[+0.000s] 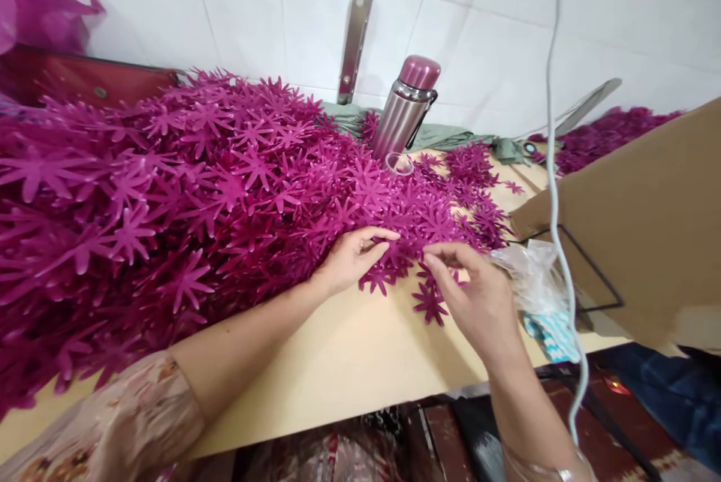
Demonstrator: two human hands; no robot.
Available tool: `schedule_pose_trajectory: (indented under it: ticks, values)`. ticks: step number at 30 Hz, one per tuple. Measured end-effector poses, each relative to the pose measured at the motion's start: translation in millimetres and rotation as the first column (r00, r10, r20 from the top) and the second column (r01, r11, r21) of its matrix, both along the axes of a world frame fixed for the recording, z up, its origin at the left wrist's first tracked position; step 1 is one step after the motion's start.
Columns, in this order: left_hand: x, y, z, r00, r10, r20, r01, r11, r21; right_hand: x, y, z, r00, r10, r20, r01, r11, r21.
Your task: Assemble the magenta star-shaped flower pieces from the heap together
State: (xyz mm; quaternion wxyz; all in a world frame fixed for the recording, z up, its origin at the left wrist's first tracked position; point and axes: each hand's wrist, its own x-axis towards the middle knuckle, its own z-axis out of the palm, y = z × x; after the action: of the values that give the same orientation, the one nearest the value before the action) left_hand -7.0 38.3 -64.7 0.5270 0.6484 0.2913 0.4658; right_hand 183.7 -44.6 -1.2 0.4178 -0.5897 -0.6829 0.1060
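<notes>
In the head view, the near strip of the tan table (349,362) is being left bare around 6 o'clock, giving the hands open room. At 3 o'clock that room is being closed off by a cardboard box (647,227). A clear plastic bag (532,275) and a hanging white cable (555,167) are lying just beside the right hand (478,302).

From 9 to 12 o'clock the table is being covered by a deep pile of magenta flower cutouts (169,189), thin, glossy and many-petalled, its edge reaching the centre. The left hand (352,260) is being rested on that edge, fingers loosely curled, thumb stretched over the petals. The right hand's fingertips are being held close together against the cutouts. Whether either hand is gripping anything cannot be told.

A steel flask (404,110) is being kept upright at 12 o'clock.
</notes>
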Motion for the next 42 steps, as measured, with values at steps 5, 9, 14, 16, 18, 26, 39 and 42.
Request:
schedule_pose_trajectory:
  ticks: [5,9,14,16,18,26,39,42]
  values:
    - [1.3,0.9,0.5,0.978,0.013,0.207,0.004,0.997,-0.081,-21.4,48.1,-7.6,0.967,0.077,-0.242,-0.031,0.981,0.190]
    - [2.7,-0.3,3.3,0.939,0.067,0.336,0.032,0.959,-0.281,-19.4,62.4,-23.6,0.912,0.155,-0.380,-0.138,0.988,0.071]
    - [3.4,-2.4,10.3,0.928,0.097,0.360,0.046,0.928,-0.369,-17.7,59.3,-32.8,0.937,0.257,-0.235,-0.253,0.966,0.046]
    - [3.3,-3.2,12.9,0.927,0.151,0.345,0.006,0.910,-0.415,-19.5,55.8,-31.3,0.958,0.266,-0.104,-0.253,0.959,0.129]
    - [2.8,-4.0,13.5,0.931,0.143,0.335,0.021,0.896,-0.443,-20.9,52.5,-29.1,0.971,0.237,-0.009,-0.230,0.949,0.215]
    - [1.2,-5.8,9.2,0.967,0.158,0.201,-0.098,0.955,-0.279,-17.3,48.5,-26.1,0.984,0.165,-0.067,-0.144,0.959,0.246]
    - [-1.6,-44.3,13.7,0.983,0.175,0.048,-0.169,0.789,0.591,-0.9,58.5,-13.4,0.994,0.007,-0.111,0.031,0.939,0.343]
    - [0.9,-32.0,15.7,0.962,0.266,0.062,-0.266,0.865,0.424,4.1,87.9,7.7,0.993,-0.036,0.117,-0.003,0.948,0.319]
